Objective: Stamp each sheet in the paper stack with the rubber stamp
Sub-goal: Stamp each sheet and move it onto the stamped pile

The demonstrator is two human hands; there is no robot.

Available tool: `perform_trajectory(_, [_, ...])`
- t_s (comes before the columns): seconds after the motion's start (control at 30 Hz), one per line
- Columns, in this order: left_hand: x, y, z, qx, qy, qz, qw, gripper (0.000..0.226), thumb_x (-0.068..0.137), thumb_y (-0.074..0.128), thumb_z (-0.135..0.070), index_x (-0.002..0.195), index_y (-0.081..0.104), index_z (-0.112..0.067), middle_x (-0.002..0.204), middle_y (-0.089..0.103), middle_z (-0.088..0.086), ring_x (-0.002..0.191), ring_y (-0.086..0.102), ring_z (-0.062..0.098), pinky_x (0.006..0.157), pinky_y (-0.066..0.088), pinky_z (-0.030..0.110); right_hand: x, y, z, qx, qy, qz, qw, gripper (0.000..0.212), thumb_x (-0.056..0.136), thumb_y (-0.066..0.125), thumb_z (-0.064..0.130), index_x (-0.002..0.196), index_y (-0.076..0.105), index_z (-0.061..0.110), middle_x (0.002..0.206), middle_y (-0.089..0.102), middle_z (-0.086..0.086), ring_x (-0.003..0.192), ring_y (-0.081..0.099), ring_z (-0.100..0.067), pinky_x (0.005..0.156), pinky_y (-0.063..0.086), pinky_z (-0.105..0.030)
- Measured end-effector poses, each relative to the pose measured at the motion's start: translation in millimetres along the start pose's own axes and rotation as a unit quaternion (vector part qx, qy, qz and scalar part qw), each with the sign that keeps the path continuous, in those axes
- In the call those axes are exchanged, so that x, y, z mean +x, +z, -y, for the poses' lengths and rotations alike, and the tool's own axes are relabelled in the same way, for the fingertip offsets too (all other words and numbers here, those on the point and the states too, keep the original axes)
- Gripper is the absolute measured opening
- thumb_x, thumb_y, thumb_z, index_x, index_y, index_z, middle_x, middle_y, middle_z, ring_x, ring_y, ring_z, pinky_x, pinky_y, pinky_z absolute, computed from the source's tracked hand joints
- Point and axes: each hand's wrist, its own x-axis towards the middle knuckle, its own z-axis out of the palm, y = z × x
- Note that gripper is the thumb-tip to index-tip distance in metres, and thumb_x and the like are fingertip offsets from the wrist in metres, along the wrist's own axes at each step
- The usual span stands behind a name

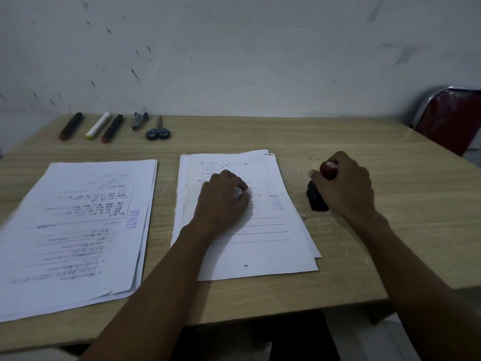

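— Wood-grain desk (260, 136), two piles: why split them like that?

— Sorting, I judged. The pile on the left (78, 230) already showed a blue LUNAS mark, so that looked like the finished heap. The paper stack (260, 251) in the middle carried a blue mark on its top sheet too.

— And the hands?

— His left hand (221, 199) lay on that top sheet, fingers curled, fingertips pinching at the paper, probably to lift it across. His right hand (343, 183) was wrapped round the red knob of the rubber stamp (316, 198), whose black base sat on the desk just right of the stack, parked within reach
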Motion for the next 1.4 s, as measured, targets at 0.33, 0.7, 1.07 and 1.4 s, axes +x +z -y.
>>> perform_trajectory(0.33, [0.3, 0.5, 1.8, 0.000, 0.005, 0.001, 1.000, 0.033, 0.076, 0.049, -0.039, 0.094, 0.070, -0.021, 0.104, 0.064, -0.001, 0.099, 0.056, 0.022, 0.087, 0.044, 0.042, -9.5, 1.4, -1.9, -0.039, 0.004, 0.001, 0.999, 0.025, 0.085, 0.068, 0.038, 0.091, 0.056, 0.017, 0.081, 0.058, -0.002, 0.080, 0.057, -0.027, 0.067, 0.038, -0.031])
perform_trajectory(0.7, [-0.4, 0.2, 0.7, -0.002, 0.002, 0.001, 1.000, 0.034, 0.076, 0.049, -0.038, 0.094, 0.071, -0.018, 0.103, 0.064, 0.000, 0.099, 0.056, 0.024, 0.087, 0.045, 0.044, -16.5, 3.7, -6.2, -0.004, 0.037, 0.017, 0.999, 0.045, 0.077, 0.074, 0.046, 0.107, 0.049, 0.023, 0.104, 0.064, -0.007, 0.093, 0.061, -0.028, 0.075, 0.051, -0.039])
perform_trajectory(1.07, [-1.4, 2.2, -1.0, 0.000, -0.003, -0.008, 1.000, 0.026, 0.076, 0.050, -0.034, 0.090, 0.068, -0.022, 0.102, 0.063, -0.003, 0.099, 0.055, 0.022, 0.087, 0.043, 0.039, -40.7, -9.7, 21.3, -0.001, -0.004, -0.144, 0.990, 0.056, 0.073, 0.077, 0.045, 0.110, 0.046, 0.017, 0.103, 0.059, -0.004, 0.094, 0.059, -0.029, 0.069, 0.038, -0.033])
perform_trajectory(1.4, [0.1, -1.7, -5.5, -0.011, -0.020, 0.043, 0.999, 0.028, 0.081, 0.070, -0.035, 0.103, 0.066, -0.018, 0.114, 0.058, 0.000, 0.107, 0.054, 0.018, 0.092, 0.045, 0.037, -81.4, 18.7, 36.4, -0.138, 0.003, 0.085, 0.987, 0.053, 0.079, 0.060, 0.067, 0.100, 0.062, 0.019, 0.101, 0.061, 0.000, 0.097, 0.061, -0.024, 0.075, 0.047, -0.034])
